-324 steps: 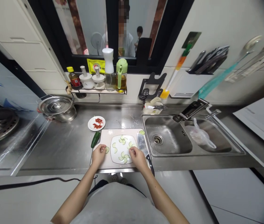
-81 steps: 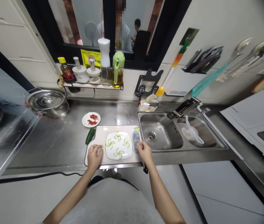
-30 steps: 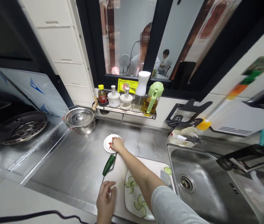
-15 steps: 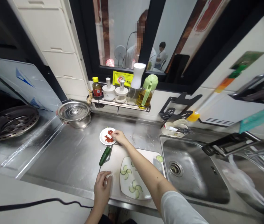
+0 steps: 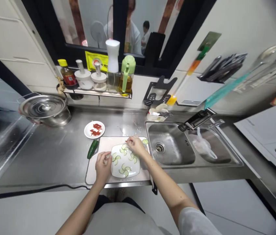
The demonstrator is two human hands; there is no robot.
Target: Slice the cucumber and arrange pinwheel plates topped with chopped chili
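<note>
A white square plate holds several pinwheels of thin cucumber slices and lies on a pale cutting board. My right hand is over the plate's upper right part, pinching a small red piece between thumb and fingertips. At the plate's left rim is my left hand, fingers loosely bent and apart, fingertips at the edge; a firm grip does not show. Small red pieces lie on a round white dish beyond the board. A dark green cucumber piece rests at the board's upper left.
To the right is a double sink with a black faucet. A knife handle sticks out past the counter's front edge. Behind stand a lidded steel pot and a rack of seasonings. People are visible through the window.
My right hand has moved from the dish of red pieces to above the plate, carrying a red piece. My left hand has come to the plate's rim. The view has shifted right.
</note>
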